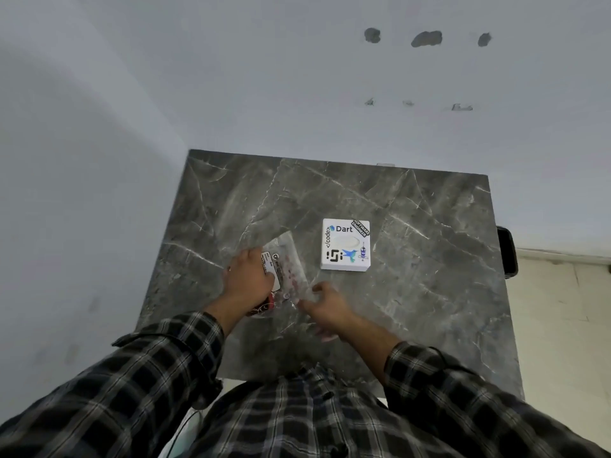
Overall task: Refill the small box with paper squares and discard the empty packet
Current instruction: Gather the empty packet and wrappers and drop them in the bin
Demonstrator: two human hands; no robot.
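Sleeves: dark checked shirt cuffs (pixel 185 338) fill the near edge, both arms reaching out over the grey veined marble worktop (pixel 429 292).
Left hand (pixel 246 282): laid over the clear crinkled plastic packet (pixel 291 259), pinning its printed white label end to the worktop; fingers curled on it.
Right hand (pixel 325 305): pinching the packet's near, loose clear corner between finger and thumb.
Packet contents: small pinkish pieces show through the film; too blurred to tell more.
Box: small white square sticker-covered box (pixel 345 244) sits shut, just right of the packet, untouched.
Risk, tear: a sharp pull on thin film could split it wide and scatter squares across the worktop.
Risk, slip: the slick packet may slide from under the left hand.
Risk, order: the lid is on, so nothing is ready to receive loose squares.
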